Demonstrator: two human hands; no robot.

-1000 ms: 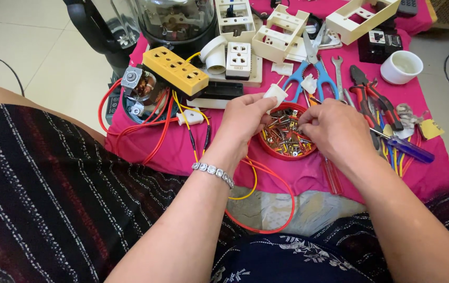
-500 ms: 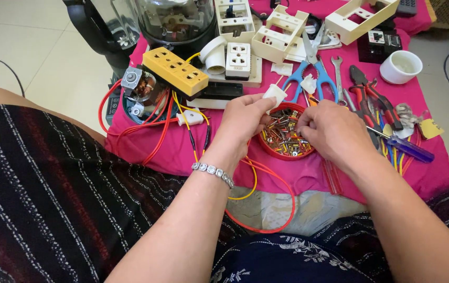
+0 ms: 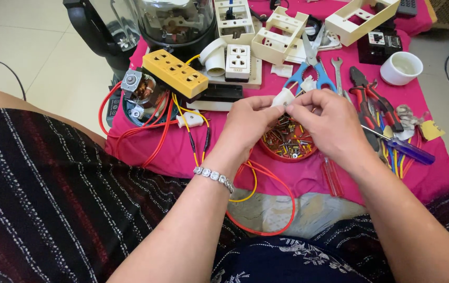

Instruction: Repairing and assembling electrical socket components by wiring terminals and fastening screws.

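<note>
**Head view: two hands pinch one small white part**

Both hands meet over a red dish of screws [image 3: 287, 142]. The left hand [image 3: 248, 121] and the right hand [image 3: 325, 121] pinch a small white plastic part [image 3: 282, 98] between their fingertips. The fingers cover most of it, so its shape is hard to tell. The hands hide part of the dish too. Blue-handled scissors [image 3: 308, 73] lie just behind, half hidden. A yellow socket strip [image 3: 174, 75] sits to the left on the pink cloth [image 3: 182, 157].
</note>
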